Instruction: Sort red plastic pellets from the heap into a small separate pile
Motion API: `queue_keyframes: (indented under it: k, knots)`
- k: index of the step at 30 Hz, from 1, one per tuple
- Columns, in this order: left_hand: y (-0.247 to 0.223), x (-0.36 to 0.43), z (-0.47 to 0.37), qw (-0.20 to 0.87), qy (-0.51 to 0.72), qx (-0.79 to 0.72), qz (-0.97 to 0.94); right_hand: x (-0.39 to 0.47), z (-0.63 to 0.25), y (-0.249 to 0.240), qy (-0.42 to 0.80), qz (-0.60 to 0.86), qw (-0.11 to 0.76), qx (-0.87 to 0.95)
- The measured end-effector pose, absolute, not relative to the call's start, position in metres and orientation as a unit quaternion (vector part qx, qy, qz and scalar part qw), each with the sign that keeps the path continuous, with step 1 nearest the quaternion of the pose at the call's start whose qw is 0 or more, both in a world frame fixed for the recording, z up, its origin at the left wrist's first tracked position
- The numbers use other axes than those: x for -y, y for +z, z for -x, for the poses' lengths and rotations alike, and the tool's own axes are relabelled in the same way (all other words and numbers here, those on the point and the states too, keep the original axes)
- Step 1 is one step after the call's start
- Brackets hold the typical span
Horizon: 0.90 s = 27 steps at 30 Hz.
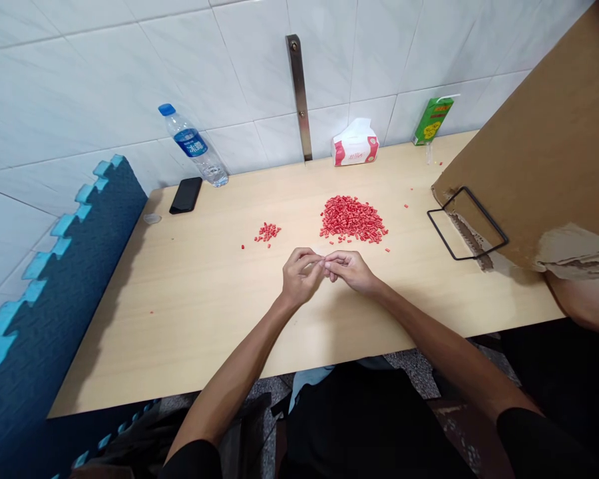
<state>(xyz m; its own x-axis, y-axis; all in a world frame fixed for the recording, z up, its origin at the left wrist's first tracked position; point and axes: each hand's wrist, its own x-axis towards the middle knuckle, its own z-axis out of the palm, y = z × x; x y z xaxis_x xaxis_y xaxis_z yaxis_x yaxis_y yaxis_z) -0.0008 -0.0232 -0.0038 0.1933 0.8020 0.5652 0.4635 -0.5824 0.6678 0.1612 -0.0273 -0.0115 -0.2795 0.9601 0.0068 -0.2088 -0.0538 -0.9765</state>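
My left hand (302, 274) and my right hand (348, 269) meet fingertip to fingertip over the middle of the light wood table (199, 293). Both are closed in a pinch; whatever lies between the fingertips is too small to make out. Just beyond my right hand is a large pile of small red pieces (353, 219). A smaller heap of red pieces (268, 232) sits beyond and to the left of my left hand, with a single red piece (243, 247) beside it.
Along the wall stand a water bottle (194, 146), a tissue pack (355, 145) and a green drink carton (432, 121). A black phone (186, 195) lies at the back left. Blue foam mats (80, 266) border the left; cardboard (539, 146) and a black wire frame (452, 234) the right, near another person's arm (586, 299).
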Motion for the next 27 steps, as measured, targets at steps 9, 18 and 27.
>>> queue_keyframes:
  k: [9, 18, 27]
  knots:
    - [-0.002, 0.023, 0.001, 0.187, 0.464, -0.43, -0.752, 0.031, -0.158, -0.012, 0.569, 0.411, 0.469, 0.536]
    - [0.001, 0.027, -0.007, 0.256, 0.486, -0.463, -0.695, 0.027, -0.163, -0.015, 0.637, 0.36, 0.507, 0.455]
    - [-0.003, 0.028, -0.009, 0.299, 0.5, -0.438, -0.685, 0.027, -0.165, -0.016, 0.672, 0.337, 0.509, 0.419]
